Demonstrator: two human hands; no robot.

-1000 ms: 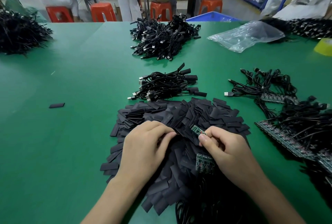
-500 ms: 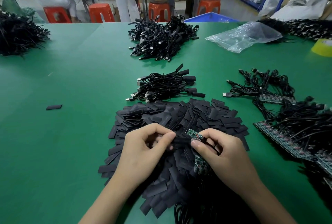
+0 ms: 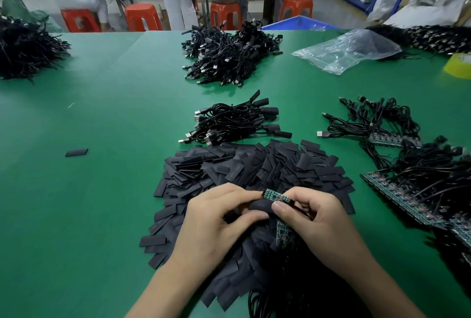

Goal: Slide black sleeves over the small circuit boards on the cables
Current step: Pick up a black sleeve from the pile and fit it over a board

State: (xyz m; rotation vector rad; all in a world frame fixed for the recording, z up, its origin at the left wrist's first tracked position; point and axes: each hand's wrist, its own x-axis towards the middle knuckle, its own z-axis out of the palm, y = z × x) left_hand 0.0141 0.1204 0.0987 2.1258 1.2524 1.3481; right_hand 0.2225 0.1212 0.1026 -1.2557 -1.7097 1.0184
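A wide heap of flat black sleeves [image 3: 257, 164] covers the green table in front of me. Above its near part, my left hand [image 3: 219, 220] pinches one black sleeve [image 3: 257, 206] between thumb and fingers. My right hand [image 3: 313, 218] pinches a small green circuit board [image 3: 274, 194] by its cable end; the board's free tip sits just over the sleeve's mouth. A second green board [image 3: 284, 234] hangs below my right hand, with its black cable running down under my wrist.
A bundle of sleeved cables [image 3: 237, 121] lies behind the heap, a bigger cable pile [image 3: 229, 57] farther back. Cables with bare boards [image 3: 413, 180] crowd the right. One stray sleeve [image 3: 76, 152] lies left. A plastic bag [image 3: 349, 49] and people on stools are at the back.
My left hand lifted a sleeve from the heap and brought it up to the board. My hands came together, and the board's tip now meets the sleeve's end.
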